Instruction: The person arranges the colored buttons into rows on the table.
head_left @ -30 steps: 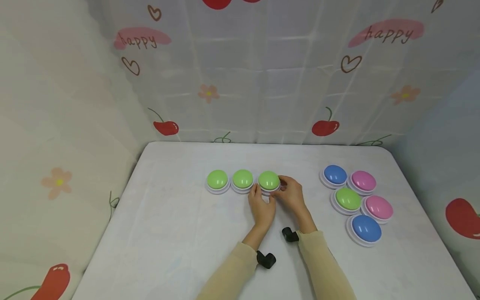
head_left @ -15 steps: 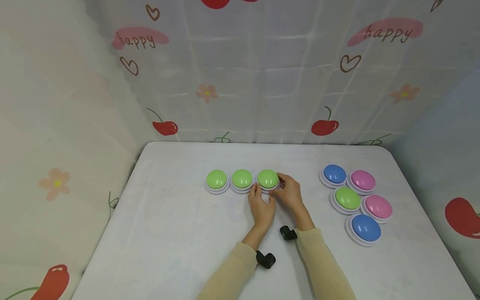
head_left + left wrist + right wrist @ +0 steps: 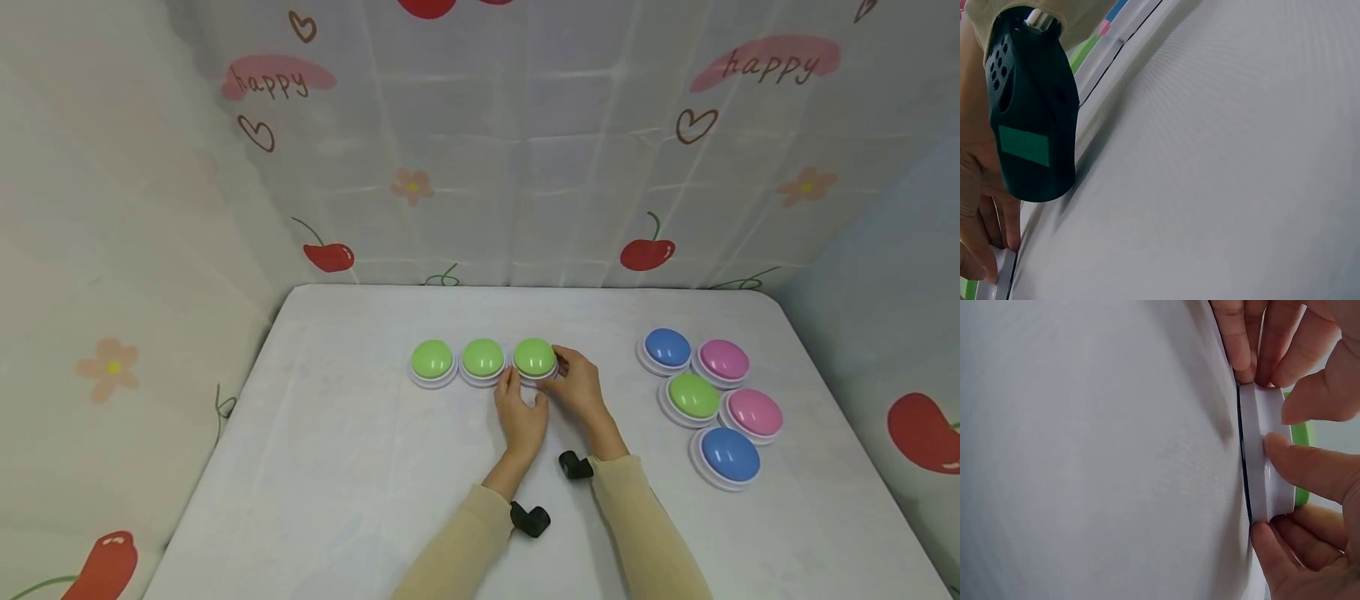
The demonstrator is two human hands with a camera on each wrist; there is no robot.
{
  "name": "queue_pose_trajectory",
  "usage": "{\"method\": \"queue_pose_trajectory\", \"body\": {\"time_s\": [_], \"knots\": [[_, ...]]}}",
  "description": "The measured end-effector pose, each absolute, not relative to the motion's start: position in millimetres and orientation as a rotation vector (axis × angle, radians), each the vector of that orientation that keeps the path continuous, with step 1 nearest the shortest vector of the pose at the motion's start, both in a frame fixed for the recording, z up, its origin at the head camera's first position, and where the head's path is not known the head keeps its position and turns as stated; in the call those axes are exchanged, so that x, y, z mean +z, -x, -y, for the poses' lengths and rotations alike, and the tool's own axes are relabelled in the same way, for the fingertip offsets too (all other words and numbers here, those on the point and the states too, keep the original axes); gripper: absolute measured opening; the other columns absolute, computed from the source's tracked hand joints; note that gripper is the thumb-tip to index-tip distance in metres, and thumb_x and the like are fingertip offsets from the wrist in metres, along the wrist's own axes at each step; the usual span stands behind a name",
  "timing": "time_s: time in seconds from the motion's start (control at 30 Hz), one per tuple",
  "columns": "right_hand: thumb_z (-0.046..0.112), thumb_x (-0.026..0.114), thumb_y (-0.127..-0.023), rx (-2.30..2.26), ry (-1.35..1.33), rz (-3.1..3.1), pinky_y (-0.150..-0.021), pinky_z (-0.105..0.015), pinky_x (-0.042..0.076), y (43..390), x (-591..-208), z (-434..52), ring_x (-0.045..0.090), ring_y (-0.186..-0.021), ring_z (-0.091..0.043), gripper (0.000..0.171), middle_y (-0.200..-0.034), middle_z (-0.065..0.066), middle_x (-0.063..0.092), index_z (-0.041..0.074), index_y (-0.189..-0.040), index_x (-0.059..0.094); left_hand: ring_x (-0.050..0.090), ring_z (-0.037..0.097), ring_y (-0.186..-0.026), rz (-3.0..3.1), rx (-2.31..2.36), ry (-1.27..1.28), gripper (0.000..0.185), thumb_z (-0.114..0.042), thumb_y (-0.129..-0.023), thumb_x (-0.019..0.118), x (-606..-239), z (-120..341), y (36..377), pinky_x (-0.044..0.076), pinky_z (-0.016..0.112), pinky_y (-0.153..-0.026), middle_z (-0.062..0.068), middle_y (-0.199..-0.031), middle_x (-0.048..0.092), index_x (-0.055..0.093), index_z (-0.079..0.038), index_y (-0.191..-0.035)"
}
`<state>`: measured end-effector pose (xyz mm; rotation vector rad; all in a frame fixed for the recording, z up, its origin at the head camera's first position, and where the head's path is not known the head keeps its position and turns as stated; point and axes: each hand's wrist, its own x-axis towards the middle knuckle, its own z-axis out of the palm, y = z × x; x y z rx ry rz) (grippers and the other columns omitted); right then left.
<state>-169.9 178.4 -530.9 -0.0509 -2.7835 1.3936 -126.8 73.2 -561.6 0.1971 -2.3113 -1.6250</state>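
A row of green dome push buttons with white round bases stands mid-table: a left one [image 3: 432, 360], a middle one [image 3: 483, 358] and a right one [image 3: 535, 358]. My right hand [image 3: 581, 387] grips the right one, its thumb [image 3: 1304, 464] against the near side of the white base [image 3: 1266, 456] and its other fingers around the right side. Fairly straight fingers of my left hand [image 3: 522, 421] touch that base at its left, beside the middle button. The left thumb is held off the base in the right wrist view. The left wrist view shows only part of the left hand [image 3: 985, 206].
To the right lies a cluster of similar buttons: blue [image 3: 667, 347], pink [image 3: 724, 360], green [image 3: 693, 396], another pink [image 3: 755, 412] and another blue [image 3: 731, 455]. A white cloth covers the table [image 3: 337, 467]. Patterned curtains [image 3: 517, 167] enclose its back and sides.
Both hands stay at the right button of the row. That button and the right hand have edged very slightly toward the back; the head view has drifted a little.
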Motion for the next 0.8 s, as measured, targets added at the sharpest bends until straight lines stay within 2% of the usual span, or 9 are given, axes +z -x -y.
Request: {"method": "queue_pose_trajectory", "body": {"time_s": [0.17,0.27,0.4,0.53,0.7,0.77,0.8], "knots": [[0.005,0.081,-0.075,1.451,0.120,2.803,-0.098,-0.043,0.051,165,-525,-184,0.060,-0.118,-0.042,0.072,-0.131,-0.030,0.056,-0.009,-0.138,0.047,0.048,0.036,-0.125,2.283,-1.587,-0.226,0.057,0.003,-0.073,0.066,-559,-74,123,0.040,0.049,-0.106,0.022,-0.131,0.053,0.055,0.010,-0.129],[0.006,0.079,-0.077,1.464,0.183,2.815,-0.099,-0.044,0.050,156,-519,-189,0.058,-0.119,-0.042,0.072,-0.135,-0.030,0.054,-0.007,-0.139,0.046,0.052,0.029,-0.109,2.249,-1.546,-0.248,0.050,0.003,-0.073,0.067,-554,-77,120,0.045,0.044,-0.095,0.018,-0.118,0.055,0.059,0.005,-0.123],[0.008,0.076,-0.081,1.467,0.288,2.786,-0.101,-0.045,0.049,136,-509,-198,0.056,-0.123,-0.041,0.067,-0.139,-0.027,0.052,-0.006,-0.139,0.047,0.052,0.023,-0.093,2.212,-1.532,-0.200,0.044,0.002,-0.074,0.067,-545,-83,118,0.047,0.034,-0.082,0.012,-0.106,0.054,0.061,0.000,-0.118],[0.009,0.074,-0.084,1.427,0.398,2.713,-0.101,-0.045,0.049,109,-503,-212,0.056,-0.123,-0.040,0.061,-0.138,-0.027,0.053,-0.005,-0.138,0.049,0.053,0.024,-0.092,2.206,-1.587,-0.112,0.040,0.003,-0.075,0.065,-539,-91,117,0.047,0.029,-0.080,0.013,-0.105,0.055,0.062,-0.001,-0.114],[0.007,0.073,-0.084,1.388,0.547,2.622,-0.100,-0.045,0.049,72,-498,-237,0.058,-0.120,-0.040,0.057,-0.131,-0.028,0.057,-0.006,-0.135,0.052,0.055,0.024,-0.091,2.230,-1.701,0.066,0.036,0.006,-0.075,0.064,-536,-106,109,0.050,0.028,-0.078,0.018,-0.104,0.057,0.062,0.002,-0.111],[0.010,0.072,-0.086,1.362,0.635,2.609,-0.098,-0.043,0.049,55,-494,-250,0.058,-0.119,-0.040,0.056,-0.130,-0.028,0.058,-0.005,-0.135,0.052,0.056,0.023,-0.090,2.255,-1.741,0.180,0.036,0.006,-0.075,0.064,-537,-114,102,0.052,0.027,-0.077,0.018,-0.102,0.059,0.062,0.003,-0.110],[0.012,0.072,-0.086,1.343,0.691,2.599,-0.096,-0.036,0.051,47,-492,-257,0.059,-0.118,-0.039,0.056,-0.130,-0.026,0.058,-0.004,-0.136,0.052,0.057,0.023,-0.089,2.275,-1.758,0.240,0.036,0.006,-0.075,0.065,-537,-118,99,0.052,0.025,-0.077,0.019,-0.102,0.060,0.062,0.003,-0.110]]}}
